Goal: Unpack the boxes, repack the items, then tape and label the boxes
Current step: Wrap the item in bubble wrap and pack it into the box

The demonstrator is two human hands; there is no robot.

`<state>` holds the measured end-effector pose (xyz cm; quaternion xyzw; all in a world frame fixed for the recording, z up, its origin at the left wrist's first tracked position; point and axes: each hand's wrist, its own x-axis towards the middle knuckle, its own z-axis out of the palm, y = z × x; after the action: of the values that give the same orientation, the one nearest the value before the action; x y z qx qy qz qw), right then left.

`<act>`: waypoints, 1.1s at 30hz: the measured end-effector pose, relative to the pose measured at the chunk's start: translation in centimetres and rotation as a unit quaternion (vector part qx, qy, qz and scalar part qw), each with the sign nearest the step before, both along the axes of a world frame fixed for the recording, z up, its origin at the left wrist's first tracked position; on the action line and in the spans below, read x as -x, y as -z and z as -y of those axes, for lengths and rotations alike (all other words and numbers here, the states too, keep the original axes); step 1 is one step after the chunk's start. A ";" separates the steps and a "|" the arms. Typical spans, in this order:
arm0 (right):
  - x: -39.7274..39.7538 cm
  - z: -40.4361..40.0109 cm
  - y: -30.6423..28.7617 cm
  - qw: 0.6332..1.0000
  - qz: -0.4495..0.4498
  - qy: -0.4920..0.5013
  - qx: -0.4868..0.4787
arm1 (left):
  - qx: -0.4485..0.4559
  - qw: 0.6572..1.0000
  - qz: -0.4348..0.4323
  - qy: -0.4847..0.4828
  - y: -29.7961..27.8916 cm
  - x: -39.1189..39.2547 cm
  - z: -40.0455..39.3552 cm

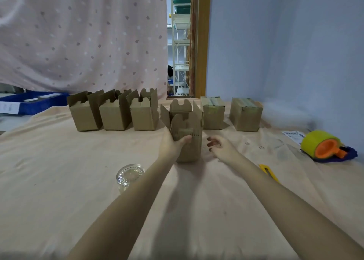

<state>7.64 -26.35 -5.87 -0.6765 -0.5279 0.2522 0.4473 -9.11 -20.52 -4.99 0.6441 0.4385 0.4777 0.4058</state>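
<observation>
Standing at the table's far left, three open cardboard boxes [115, 113] form a row. Nearer the camera and left of the held box sits a clear glass dish [129, 176]. At centre, the left hand [173, 143] reaches forward, arm extended, thumb and fingers gripping the open-flapped box [187, 133]. Just right of that box, the right hand [220, 145] hovers with loosely spread fingers, holding nothing. Further right stand two sealed boxes [230, 112], then a yellow tape dispenser [323, 144].

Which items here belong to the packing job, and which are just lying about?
Job: open box gripped by left hand; three open boxes; two taped boxes; glass item; tape dispenser; yellow cutter; label sheet.
Lying about: blue tray; curtain; shelving.
</observation>
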 end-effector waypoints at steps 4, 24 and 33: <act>0.0 -4.2 -1.4 1.000 -0.006 -0.004 -0.011 | -0.010 1.000 -0.005 0.004 -1.6 -1.0 -4.1; -2.2 -22.2 1.4 0.994 0.062 0.071 0.050 | -0.020 0.998 0.023 -0.050 1.2 -8.3 -21.8; -0.9 -20.1 0.0 0.989 0.100 0.087 0.065 | 0.014 0.970 -0.213 -0.118 -1.5 -4.0 -18.9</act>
<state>8.53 -6.27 -5.84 -0.7694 -0.4916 0.1765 0.3678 -5.15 -1.67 -3.49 0.6687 0.5945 0.3683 0.2525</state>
